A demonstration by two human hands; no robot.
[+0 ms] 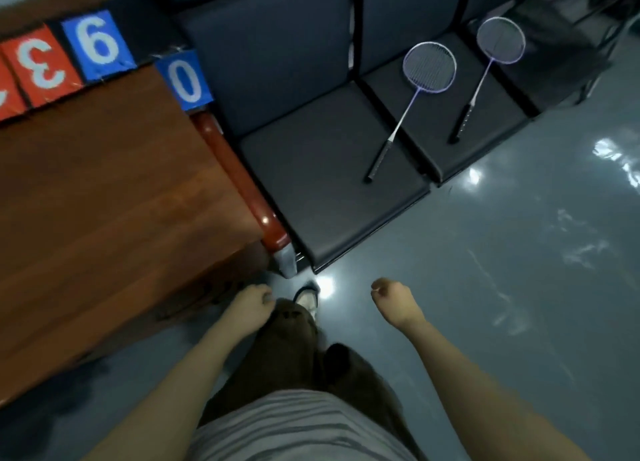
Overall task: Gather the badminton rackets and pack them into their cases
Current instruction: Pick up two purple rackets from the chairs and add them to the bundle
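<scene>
Landmark: row of dark padded chairs point(332, 183) along the wall.

Left of the chairs stood a brown wooden surface point(104, 201), its rounded edge touching the nearest seat. At its far edge lay number cards: red "3" point(40, 66), blue "6" point(97, 45), blue "0" point(185, 80).

Near racket point(412, 97): lay flat across the first and second chair seats, head on the second, black handle end on the first.

Far racket point(485, 69): lay flat farther right along the row, head toward the chair backs, handle toward the seat front. The two rackets were apart, roughly parallel. No cases seen.

In front of the chairs, over the grey floor point(502, 253): left hand point(251, 305), grip loosely curled, holding nothing, above the brown trouser leg point(287, 350). Right hand point(394, 301), grip curled into a loose fist, holding nothing, well short of the rackets.
</scene>
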